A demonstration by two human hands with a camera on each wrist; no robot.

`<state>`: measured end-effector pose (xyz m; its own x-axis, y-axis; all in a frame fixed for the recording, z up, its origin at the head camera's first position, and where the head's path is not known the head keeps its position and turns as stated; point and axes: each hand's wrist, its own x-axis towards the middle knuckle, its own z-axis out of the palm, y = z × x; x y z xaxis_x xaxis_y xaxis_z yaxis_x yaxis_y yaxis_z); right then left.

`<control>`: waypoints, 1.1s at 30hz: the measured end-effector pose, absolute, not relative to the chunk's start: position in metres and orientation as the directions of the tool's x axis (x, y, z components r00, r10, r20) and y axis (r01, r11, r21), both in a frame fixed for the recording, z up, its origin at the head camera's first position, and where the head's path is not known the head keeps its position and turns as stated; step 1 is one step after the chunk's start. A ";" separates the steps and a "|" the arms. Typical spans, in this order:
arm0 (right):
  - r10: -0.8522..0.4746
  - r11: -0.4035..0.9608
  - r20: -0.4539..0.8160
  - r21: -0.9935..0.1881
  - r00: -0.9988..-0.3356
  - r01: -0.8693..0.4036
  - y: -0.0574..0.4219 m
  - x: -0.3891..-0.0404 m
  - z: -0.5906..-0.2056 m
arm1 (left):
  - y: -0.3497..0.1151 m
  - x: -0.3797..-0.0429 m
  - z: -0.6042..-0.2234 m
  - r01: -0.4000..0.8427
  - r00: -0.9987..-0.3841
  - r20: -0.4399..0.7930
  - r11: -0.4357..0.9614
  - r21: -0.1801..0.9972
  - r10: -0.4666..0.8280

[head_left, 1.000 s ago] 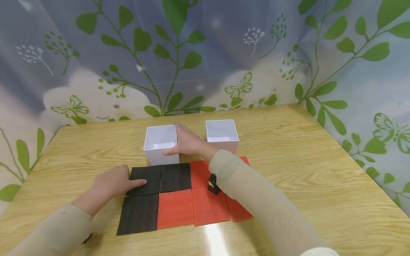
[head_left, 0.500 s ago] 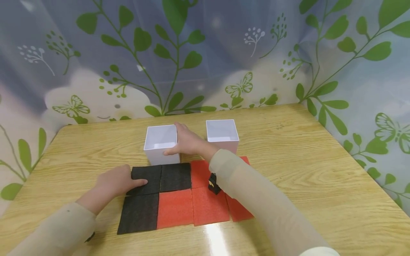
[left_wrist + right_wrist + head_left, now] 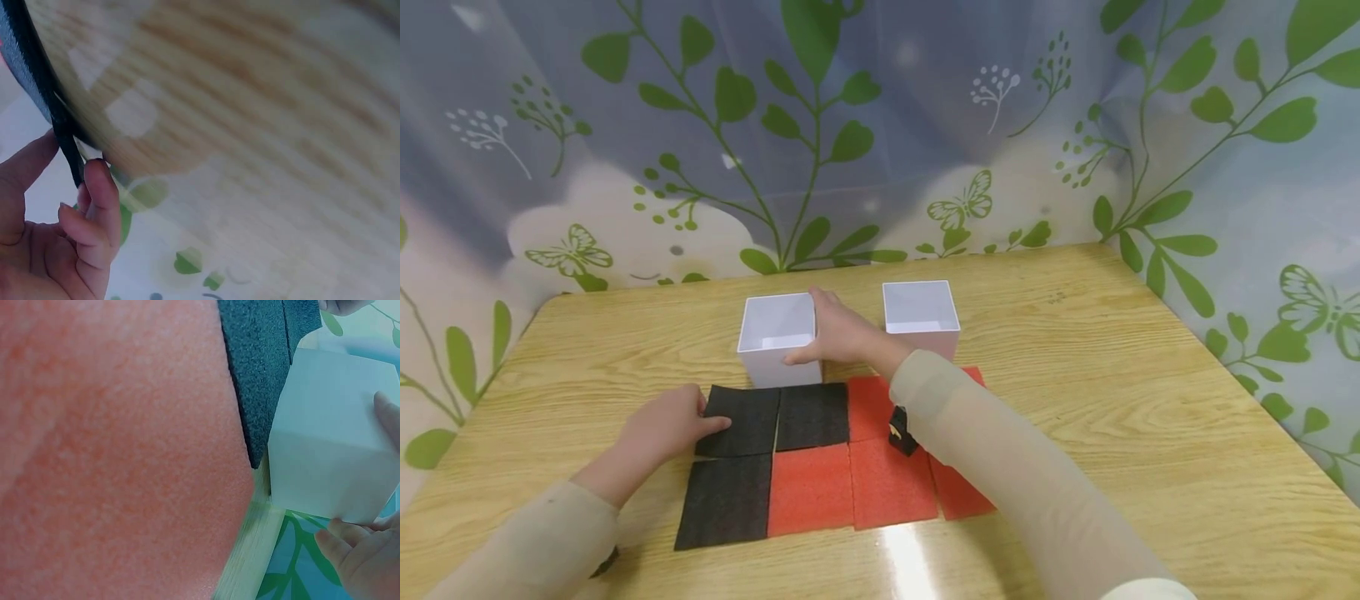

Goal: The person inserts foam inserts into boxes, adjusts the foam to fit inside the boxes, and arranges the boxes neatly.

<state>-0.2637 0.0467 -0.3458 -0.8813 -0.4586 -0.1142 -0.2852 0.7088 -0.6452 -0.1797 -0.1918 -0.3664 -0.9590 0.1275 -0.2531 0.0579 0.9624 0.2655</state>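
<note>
My left hand (image 3: 662, 429) pinches the left edge of the back-left black felt-like square (image 3: 747, 423), whose far-left corner is raised from the table. In the left wrist view, that dark sheet (image 3: 37, 62) runs between thumb and fingers (image 3: 102, 194). With thumb in front and fingers behind, my right hand (image 3: 846, 335) grips the right side of a white open-topped box (image 3: 778, 367). The right wrist view has the same box (image 3: 331, 431) between thumb and fingers. Two more black squares, one beside (image 3: 812, 417) and one in front (image 3: 724, 502), lie flat.
Several red squares (image 3: 812, 490) adjoin the black ones, partly hidden under my right forearm. A second white box (image 3: 922, 343) stands to the right of the gripped one. Leaf-printed cloth (image 3: 880, 167) hangs behind the wooden table (image 3: 1112, 400).
My left thumb has drawn back slightly to the left, and the back-left black square's far corner has lifted, widening the gap to its neighbour. My right hand and the boxes stay put.
</note>
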 end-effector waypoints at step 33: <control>-0.470 0.709 -0.111 -0.639 -0.876 -0.300 0.046 -0.263 -0.345 | -0.245 -0.183 -0.366 -0.138 -0.905 -0.341 0.583 0.800 0.254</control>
<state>-0.2633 0.0461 -0.3451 -0.8757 -0.4700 -0.1108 -0.2996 0.7088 -0.6386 -0.1827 -0.2450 -0.3661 -0.9051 0.2542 -0.3410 -0.1378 0.5833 0.8005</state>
